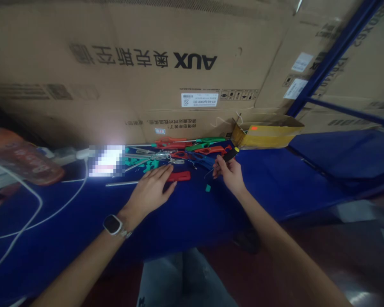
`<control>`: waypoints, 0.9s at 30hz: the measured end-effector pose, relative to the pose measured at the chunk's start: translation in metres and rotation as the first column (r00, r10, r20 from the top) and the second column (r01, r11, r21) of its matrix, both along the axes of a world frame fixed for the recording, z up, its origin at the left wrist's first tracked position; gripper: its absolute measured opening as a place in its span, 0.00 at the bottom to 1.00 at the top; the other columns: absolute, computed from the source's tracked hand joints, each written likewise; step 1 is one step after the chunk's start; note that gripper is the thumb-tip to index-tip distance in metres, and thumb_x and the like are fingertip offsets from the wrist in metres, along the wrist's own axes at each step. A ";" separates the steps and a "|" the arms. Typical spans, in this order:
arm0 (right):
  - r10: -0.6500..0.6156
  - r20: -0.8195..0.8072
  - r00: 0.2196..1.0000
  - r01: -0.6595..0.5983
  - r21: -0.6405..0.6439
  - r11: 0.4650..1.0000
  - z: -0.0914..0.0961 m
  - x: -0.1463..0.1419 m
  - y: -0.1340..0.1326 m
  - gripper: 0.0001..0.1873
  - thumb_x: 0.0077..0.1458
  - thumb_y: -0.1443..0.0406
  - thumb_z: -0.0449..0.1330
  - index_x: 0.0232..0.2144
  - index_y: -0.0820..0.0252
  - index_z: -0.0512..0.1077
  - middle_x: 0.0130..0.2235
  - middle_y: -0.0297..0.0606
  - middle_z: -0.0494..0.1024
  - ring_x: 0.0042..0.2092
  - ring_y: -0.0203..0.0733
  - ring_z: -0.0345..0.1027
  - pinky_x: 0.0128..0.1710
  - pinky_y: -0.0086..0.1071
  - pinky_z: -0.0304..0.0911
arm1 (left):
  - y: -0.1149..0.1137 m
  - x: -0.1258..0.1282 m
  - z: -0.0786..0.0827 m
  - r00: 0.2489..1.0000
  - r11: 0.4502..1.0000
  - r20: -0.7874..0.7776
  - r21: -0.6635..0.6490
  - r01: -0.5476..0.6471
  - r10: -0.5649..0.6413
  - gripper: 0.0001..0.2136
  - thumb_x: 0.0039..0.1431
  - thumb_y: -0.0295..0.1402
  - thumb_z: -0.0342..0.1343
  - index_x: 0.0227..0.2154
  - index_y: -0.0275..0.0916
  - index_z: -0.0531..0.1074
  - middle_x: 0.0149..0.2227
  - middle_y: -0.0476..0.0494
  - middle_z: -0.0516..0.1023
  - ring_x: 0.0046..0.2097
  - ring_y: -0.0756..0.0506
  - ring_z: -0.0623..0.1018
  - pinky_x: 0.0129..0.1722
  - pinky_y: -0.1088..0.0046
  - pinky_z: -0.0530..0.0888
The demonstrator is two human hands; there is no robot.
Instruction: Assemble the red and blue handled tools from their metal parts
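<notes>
My left hand (pixel 152 187), a watch on its wrist, lies palm down with its fingers stretched out. Under it is a long-necked lighter with a red handle (pixel 181 176) and a metal tube (pixel 123 183); whether the fingers press on it is hidden. My right hand (pixel 228 172) is closed around a screwdriver with a black and yellow handle (pixel 233 154), its thin shaft pointing down to the left. A small green piece (pixel 208 188) lies on the blue surface between the hands. Behind them is a pile of red, green and blue lighter handles (pixel 206 148), with clear parts (pixel 161 156).
Small teal parts (pixel 151 165) lie left of the pile. A yellow box (pixel 269 138) stands at the back right, before large cartons (pixel 131 98). At left are a bright pixelated patch (pixel 107 161), white cables (pixel 71 204) and an orange-brown container (pixel 22 160). A blue shelf post (pixel 333 59) rises at right.
</notes>
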State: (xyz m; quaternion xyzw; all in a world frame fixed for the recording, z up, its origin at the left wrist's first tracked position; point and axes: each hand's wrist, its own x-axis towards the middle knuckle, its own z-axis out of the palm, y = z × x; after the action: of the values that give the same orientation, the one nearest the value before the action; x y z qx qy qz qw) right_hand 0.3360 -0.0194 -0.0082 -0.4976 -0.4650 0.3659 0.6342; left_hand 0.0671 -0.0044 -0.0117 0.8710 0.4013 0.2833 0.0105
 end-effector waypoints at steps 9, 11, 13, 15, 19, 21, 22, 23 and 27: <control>0.065 -0.047 0.997 -0.066 -0.014 0.998 0.011 -0.011 0.003 0.29 0.46 0.40 0.66 0.28 0.58 0.66 0.25 0.31 0.72 0.20 0.34 0.68 0.17 0.29 0.67 | 0.011 0.032 0.019 0.976 0.993 0.182 0.016 0.115 -0.116 0.09 0.60 0.34 0.57 0.41 0.41 0.78 0.43 0.39 0.79 0.47 0.36 0.77 0.52 0.56 0.71; 0.093 -0.060 0.994 -0.094 -0.003 0.996 0.017 -0.018 0.004 0.28 0.47 0.40 0.65 0.28 0.57 0.66 0.25 0.31 0.72 0.21 0.34 0.68 0.18 0.30 0.67 | 0.012 0.035 0.019 0.965 0.989 0.221 -0.005 0.147 -0.143 0.08 0.59 0.36 0.60 0.40 0.42 0.78 0.42 0.40 0.78 0.46 0.38 0.77 0.49 0.59 0.72; 0.128 -0.080 0.988 -0.127 0.017 0.992 0.022 -0.027 0.007 0.28 0.48 0.40 0.65 0.29 0.57 0.67 0.26 0.31 0.72 0.21 0.34 0.68 0.18 0.29 0.67 | 0.013 0.034 0.016 0.948 0.984 0.278 -0.037 0.172 -0.155 0.09 0.58 0.38 0.62 0.40 0.42 0.78 0.41 0.41 0.78 0.45 0.40 0.76 0.48 0.61 0.72; 0.165 -0.104 0.981 -0.162 0.039 0.986 0.027 -0.037 0.011 0.27 0.48 0.41 0.65 0.30 0.58 0.67 0.26 0.31 0.72 0.21 0.34 0.68 0.18 0.29 0.66 | 0.015 0.030 0.011 0.924 0.979 0.350 -0.069 0.189 -0.154 0.10 0.57 0.39 0.64 0.39 0.43 0.78 0.40 0.42 0.79 0.44 0.40 0.76 0.47 0.61 0.72; 0.241 -0.133 0.961 -0.235 0.061 0.970 0.034 -0.059 0.023 0.28 0.50 0.40 0.63 0.31 0.58 0.67 0.26 0.30 0.72 0.20 0.33 0.67 0.18 0.28 0.64 | 0.017 0.020 0.003 0.860 0.973 0.498 -0.123 0.194 -0.108 0.07 0.55 0.39 0.66 0.36 0.44 0.81 0.37 0.43 0.80 0.41 0.41 0.76 0.44 0.64 0.71; 0.273 -0.137 0.952 -0.266 0.066 0.962 0.036 -0.068 0.030 0.28 0.51 0.40 0.62 0.31 0.57 0.67 0.26 0.31 0.73 0.21 0.33 0.67 0.18 0.28 0.63 | 0.018 0.017 0.002 0.822 0.971 0.566 -0.151 0.188 -0.071 0.04 0.57 0.38 0.65 0.33 0.45 0.81 0.33 0.44 0.80 0.37 0.42 0.76 0.40 0.66 0.70; 0.284 -0.139 0.949 -0.276 0.071 0.958 0.037 -0.072 0.034 0.28 0.51 0.39 0.62 0.31 0.57 0.67 0.26 0.32 0.73 0.21 0.33 0.68 0.18 0.28 0.63 | 0.019 0.016 0.001 0.803 0.970 0.594 -0.163 0.182 -0.050 0.04 0.57 0.37 0.65 0.31 0.44 0.82 0.31 0.44 0.79 0.35 0.43 0.75 0.37 0.68 0.69; 0.292 -0.141 0.946 -0.284 0.075 0.956 0.038 -0.076 0.037 0.28 0.51 0.39 0.62 0.31 0.57 0.67 0.26 0.31 0.73 0.21 0.33 0.68 0.18 0.28 0.63 | 0.019 0.015 0.001 0.786 0.969 0.617 -0.174 0.174 -0.030 0.04 0.57 0.36 0.65 0.29 0.44 0.82 0.29 0.45 0.79 0.33 0.43 0.75 0.35 0.69 0.68; 0.307 -0.108 0.945 -0.300 0.081 0.951 0.042 -0.086 0.044 0.29 0.50 0.38 0.62 0.30 0.57 0.67 0.24 0.30 0.71 0.19 0.32 0.65 0.17 0.28 0.62 | 0.021 0.010 0.002 0.759 0.967 0.650 -0.221 0.128 0.049 0.05 0.56 0.33 0.64 0.26 0.44 0.81 0.26 0.47 0.76 0.29 0.46 0.72 0.31 0.70 0.66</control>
State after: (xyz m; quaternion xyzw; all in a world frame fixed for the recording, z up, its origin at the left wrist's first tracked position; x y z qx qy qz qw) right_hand 0.2499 0.0244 0.0335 -0.3768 -0.5090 0.4731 0.6124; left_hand 0.0774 0.0166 -0.0096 0.7182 0.3867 0.5139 0.2657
